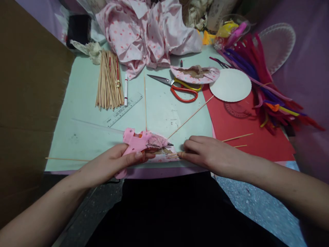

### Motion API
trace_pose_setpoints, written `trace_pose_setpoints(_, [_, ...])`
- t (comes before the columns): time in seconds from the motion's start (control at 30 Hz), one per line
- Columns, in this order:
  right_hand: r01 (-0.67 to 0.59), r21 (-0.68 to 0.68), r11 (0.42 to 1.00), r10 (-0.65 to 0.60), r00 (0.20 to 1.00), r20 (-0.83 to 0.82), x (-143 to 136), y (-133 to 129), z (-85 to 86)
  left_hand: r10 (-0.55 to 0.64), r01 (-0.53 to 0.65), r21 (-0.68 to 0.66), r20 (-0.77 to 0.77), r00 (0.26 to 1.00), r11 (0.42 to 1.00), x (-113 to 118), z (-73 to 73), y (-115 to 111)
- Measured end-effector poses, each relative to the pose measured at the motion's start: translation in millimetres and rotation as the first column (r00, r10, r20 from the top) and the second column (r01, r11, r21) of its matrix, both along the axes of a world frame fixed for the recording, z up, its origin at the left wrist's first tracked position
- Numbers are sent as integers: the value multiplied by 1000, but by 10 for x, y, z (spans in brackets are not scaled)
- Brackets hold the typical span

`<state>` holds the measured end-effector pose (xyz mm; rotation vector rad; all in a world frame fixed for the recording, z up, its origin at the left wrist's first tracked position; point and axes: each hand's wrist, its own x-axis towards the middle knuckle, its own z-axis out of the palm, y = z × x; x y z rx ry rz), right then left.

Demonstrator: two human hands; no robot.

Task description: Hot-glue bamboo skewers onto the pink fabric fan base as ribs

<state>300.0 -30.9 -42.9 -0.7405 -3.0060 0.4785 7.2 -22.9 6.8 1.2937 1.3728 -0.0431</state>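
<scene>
My left hand [122, 158] is closed around a pink glue gun [135, 139], whose nozzle points right. A clear glue stick [97, 126] juts from its back end. Under the nozzle lies a pink patterned fabric-covered piece [160, 159] with a brown middle, partly hidden by the gun and my left fingers. My right hand [199, 151] pinches thin wooden sticks [172, 155] by this piece's right side; their other ends appear to show beyond the hand. More wooden sticks [145, 103] radiate from the piece, one away from me, one to the upper right, one leftward.
A bundle of wooden sticks [110, 82], a marker [125, 90] and a ruler [124, 109] lie at the left. Scissors [180, 89], a second fabric-covered piece [195, 74] and a white disc [230, 85] lie beyond my hands. Pipe cleaners [267, 85] cover the right; crumpled fabric [154, 34] fills the back.
</scene>
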Motion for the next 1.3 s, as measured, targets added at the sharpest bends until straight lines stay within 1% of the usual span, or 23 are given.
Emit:
trace_pose_setpoints(0.13, [-5,5,1000,5,1000,4,2,0,0,2,-2,24,-15,1000,1000,-24,-9,-1])
trace_pose_setpoints(0.37, [-1,6,1000,1,1000,16,12,-7,-23,15,-15,10,-33,999,1000,-37,-63,-18])
trace_pose_setpoints(0.53, [-12,-13,1000,12,1000,19,12,5,-1,18,-18,5,-1,1000,1000,-27,-59,-18])
trace_pose_setpoints(0.7, [-12,-10,1000,12,1000,12,8,9,14,56,-55,35,-50,997,998,-77,-98,-40])
trace_pose_setpoints(0.83, [-12,-26,1000,13,1000,16,15,4,-2,52,-51,10,-18,999,999,-93,-122,-43])
trace_pose_setpoints(0.97, [-3,-20,1000,3,1000,13,18,1,-13,47,-47,5,-23,999,999,-76,-100,-32])
trace_pose_setpoints(1.13, [-15,-29,999,15,1000,18,7,11,8,33,-33,-34,0,999,999,-59,-45,-27])
trace_pose_setpoints(1.3, [-3,-38,999,3,1000,13,1,18,27,36,-36,-14,-17,999,999,-52,-39,-22])
